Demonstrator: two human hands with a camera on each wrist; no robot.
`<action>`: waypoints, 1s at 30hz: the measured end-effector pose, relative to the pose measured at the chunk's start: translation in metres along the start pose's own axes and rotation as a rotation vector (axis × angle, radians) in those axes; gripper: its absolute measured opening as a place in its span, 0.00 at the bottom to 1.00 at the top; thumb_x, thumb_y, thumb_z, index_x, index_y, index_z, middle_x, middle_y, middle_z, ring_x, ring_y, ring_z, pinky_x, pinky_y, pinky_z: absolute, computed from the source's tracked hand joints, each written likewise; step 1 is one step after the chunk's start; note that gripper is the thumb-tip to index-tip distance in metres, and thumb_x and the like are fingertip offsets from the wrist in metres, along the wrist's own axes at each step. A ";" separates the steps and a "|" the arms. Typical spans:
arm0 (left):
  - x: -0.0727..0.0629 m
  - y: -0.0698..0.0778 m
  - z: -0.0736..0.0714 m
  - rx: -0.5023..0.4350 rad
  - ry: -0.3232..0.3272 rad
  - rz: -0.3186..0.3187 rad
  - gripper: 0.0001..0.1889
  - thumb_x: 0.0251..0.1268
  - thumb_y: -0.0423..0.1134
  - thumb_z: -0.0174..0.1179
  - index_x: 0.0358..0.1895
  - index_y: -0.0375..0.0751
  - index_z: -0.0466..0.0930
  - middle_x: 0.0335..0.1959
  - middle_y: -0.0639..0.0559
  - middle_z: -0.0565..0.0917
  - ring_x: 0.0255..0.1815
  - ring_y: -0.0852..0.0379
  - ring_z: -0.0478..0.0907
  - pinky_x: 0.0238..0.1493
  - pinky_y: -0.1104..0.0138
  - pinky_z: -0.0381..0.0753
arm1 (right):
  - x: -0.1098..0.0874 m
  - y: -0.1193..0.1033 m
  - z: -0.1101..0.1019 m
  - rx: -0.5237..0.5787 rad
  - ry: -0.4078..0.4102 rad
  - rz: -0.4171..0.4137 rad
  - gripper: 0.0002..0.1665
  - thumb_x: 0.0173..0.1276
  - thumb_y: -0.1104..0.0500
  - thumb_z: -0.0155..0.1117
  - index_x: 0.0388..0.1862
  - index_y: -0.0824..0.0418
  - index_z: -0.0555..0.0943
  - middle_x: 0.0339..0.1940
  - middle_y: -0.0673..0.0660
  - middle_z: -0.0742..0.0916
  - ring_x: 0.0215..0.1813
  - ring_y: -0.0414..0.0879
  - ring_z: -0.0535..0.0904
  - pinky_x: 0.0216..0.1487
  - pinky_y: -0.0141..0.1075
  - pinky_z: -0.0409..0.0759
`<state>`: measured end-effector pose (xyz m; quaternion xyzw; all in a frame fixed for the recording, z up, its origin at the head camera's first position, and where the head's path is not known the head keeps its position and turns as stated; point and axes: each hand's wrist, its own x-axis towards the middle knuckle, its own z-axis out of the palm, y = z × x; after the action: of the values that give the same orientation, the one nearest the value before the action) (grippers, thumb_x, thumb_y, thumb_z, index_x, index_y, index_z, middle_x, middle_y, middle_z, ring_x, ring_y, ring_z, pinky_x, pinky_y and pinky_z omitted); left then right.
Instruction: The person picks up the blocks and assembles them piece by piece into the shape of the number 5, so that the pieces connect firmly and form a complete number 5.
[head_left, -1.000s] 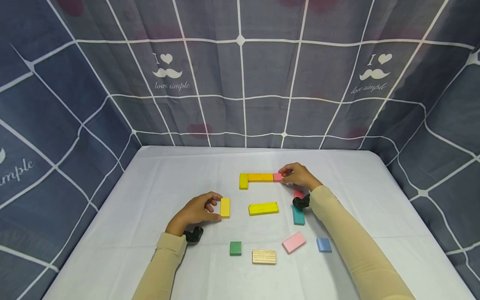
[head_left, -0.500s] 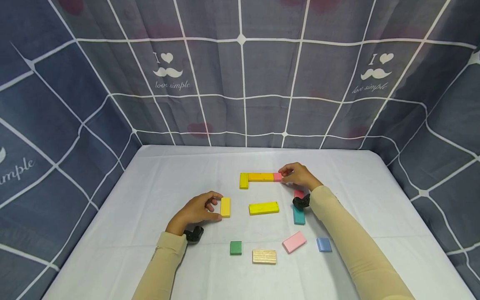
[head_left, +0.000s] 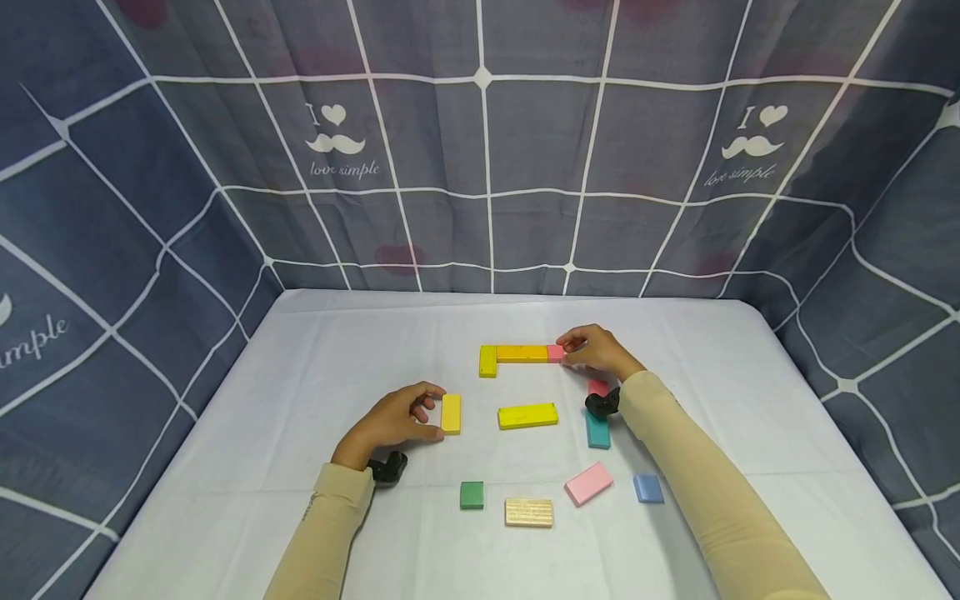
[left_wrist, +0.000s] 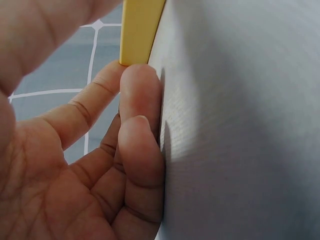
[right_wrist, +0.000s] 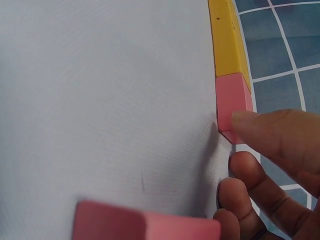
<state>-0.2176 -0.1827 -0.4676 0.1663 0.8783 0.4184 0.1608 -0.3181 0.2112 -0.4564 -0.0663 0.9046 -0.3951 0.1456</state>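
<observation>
two hands [head_left: 393,418] — eleven visible blocks [head_left: 527,417]

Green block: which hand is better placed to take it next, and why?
Probably the left hand: it is nearer the green block, though it pinches a yellow block. The right hand is farther away, gripping a small pink block.

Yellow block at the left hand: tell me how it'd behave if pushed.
The yellow block looks rigid, given its straight, crisp edges. Lying flat, it would probably slide rather than roll or tip. Its smooth-looking faces might be slightly slippery.
</observation>
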 end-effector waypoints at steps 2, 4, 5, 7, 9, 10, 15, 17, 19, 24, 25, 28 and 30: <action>0.000 0.000 0.000 0.002 0.001 -0.006 0.32 0.59 0.33 0.82 0.66 0.34 0.80 0.48 0.48 0.80 0.42 0.55 0.76 0.46 0.65 0.76 | -0.001 0.000 0.000 0.000 -0.002 -0.004 0.23 0.71 0.64 0.74 0.64 0.67 0.85 0.50 0.62 0.86 0.48 0.53 0.79 0.45 0.38 0.83; 0.000 0.000 0.000 0.004 0.001 -0.008 0.32 0.59 0.34 0.82 0.66 0.35 0.80 0.48 0.48 0.80 0.42 0.55 0.76 0.45 0.65 0.76 | -0.003 -0.001 0.000 0.002 -0.004 -0.009 0.24 0.71 0.64 0.74 0.65 0.67 0.84 0.51 0.63 0.86 0.48 0.53 0.79 0.45 0.38 0.84; 0.000 0.000 0.000 0.005 0.001 -0.008 0.32 0.59 0.34 0.82 0.66 0.35 0.80 0.48 0.48 0.80 0.42 0.55 0.76 0.45 0.65 0.76 | -0.004 -0.001 0.000 0.006 -0.005 -0.012 0.25 0.71 0.64 0.74 0.66 0.67 0.84 0.52 0.63 0.86 0.49 0.53 0.79 0.45 0.39 0.84; 0.000 0.001 0.000 0.007 0.005 -0.011 0.32 0.58 0.34 0.82 0.66 0.35 0.80 0.48 0.48 0.80 0.42 0.55 0.76 0.46 0.65 0.76 | -0.006 -0.001 -0.001 0.016 -0.008 -0.017 0.26 0.71 0.64 0.73 0.67 0.67 0.83 0.52 0.64 0.86 0.48 0.54 0.80 0.45 0.39 0.85; 0.000 0.001 0.000 0.007 0.005 -0.012 0.32 0.58 0.34 0.82 0.66 0.35 0.80 0.48 0.48 0.80 0.43 0.55 0.76 0.46 0.64 0.77 | -0.007 -0.001 0.000 0.023 -0.004 -0.025 0.27 0.71 0.65 0.73 0.68 0.67 0.82 0.53 0.65 0.86 0.48 0.54 0.80 0.45 0.39 0.85; 0.000 0.001 0.000 0.007 0.004 -0.011 0.32 0.59 0.33 0.82 0.66 0.35 0.80 0.48 0.48 0.80 0.43 0.55 0.76 0.46 0.64 0.77 | -0.008 -0.001 0.000 0.027 -0.002 -0.030 0.28 0.71 0.65 0.73 0.69 0.68 0.82 0.53 0.65 0.86 0.48 0.54 0.81 0.45 0.39 0.85; 0.001 0.002 0.001 0.010 0.005 -0.020 0.32 0.58 0.34 0.82 0.66 0.35 0.80 0.47 0.48 0.79 0.42 0.55 0.76 0.46 0.65 0.77 | -0.012 -0.003 0.001 0.046 0.026 -0.060 0.26 0.73 0.66 0.72 0.69 0.67 0.82 0.54 0.65 0.85 0.48 0.55 0.83 0.42 0.38 0.85; 0.001 0.002 0.001 0.012 0.003 -0.021 0.32 0.59 0.34 0.82 0.66 0.35 0.80 0.47 0.48 0.79 0.42 0.55 0.76 0.46 0.64 0.77 | -0.015 -0.004 0.001 0.056 0.032 -0.066 0.26 0.73 0.66 0.71 0.69 0.67 0.82 0.55 0.65 0.85 0.49 0.56 0.84 0.42 0.38 0.85; 0.001 0.002 0.001 0.013 0.004 -0.023 0.32 0.59 0.34 0.82 0.66 0.35 0.80 0.47 0.48 0.79 0.42 0.55 0.76 0.46 0.63 0.78 | -0.018 -0.005 0.002 0.066 0.036 -0.076 0.25 0.73 0.66 0.72 0.68 0.68 0.82 0.55 0.66 0.86 0.49 0.56 0.84 0.42 0.38 0.86; 0.000 0.002 0.000 0.003 0.003 -0.017 0.32 0.59 0.33 0.82 0.66 0.35 0.80 0.48 0.47 0.80 0.42 0.54 0.76 0.48 0.60 0.78 | -0.025 -0.006 0.004 0.067 0.036 -0.106 0.25 0.73 0.65 0.73 0.67 0.67 0.83 0.57 0.66 0.87 0.48 0.54 0.84 0.43 0.38 0.86; 0.000 0.002 0.000 0.003 0.003 -0.015 0.32 0.59 0.33 0.82 0.66 0.34 0.80 0.48 0.47 0.80 0.42 0.54 0.76 0.48 0.60 0.78 | -0.026 -0.006 0.004 0.070 0.034 -0.111 0.25 0.73 0.64 0.73 0.67 0.67 0.84 0.57 0.66 0.88 0.48 0.54 0.84 0.43 0.37 0.86; 0.000 0.002 0.000 0.004 0.003 -0.010 0.32 0.59 0.33 0.82 0.66 0.34 0.80 0.48 0.47 0.80 0.42 0.54 0.76 0.47 0.61 0.78 | -0.030 -0.008 0.005 0.075 0.022 -0.127 0.24 0.73 0.64 0.72 0.66 0.66 0.84 0.57 0.65 0.88 0.49 0.54 0.83 0.45 0.37 0.85; 0.000 0.002 0.000 0.006 0.005 -0.010 0.32 0.59 0.33 0.82 0.66 0.34 0.80 0.48 0.47 0.79 0.42 0.54 0.76 0.47 0.61 0.77 | -0.033 -0.009 0.005 0.079 0.008 -0.141 0.23 0.73 0.64 0.72 0.66 0.67 0.85 0.56 0.66 0.88 0.50 0.55 0.83 0.45 0.38 0.84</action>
<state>-0.2173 -0.1814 -0.4662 0.1611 0.8807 0.4155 0.1603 -0.2855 0.2093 -0.4458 -0.1223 0.8820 -0.4399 0.1164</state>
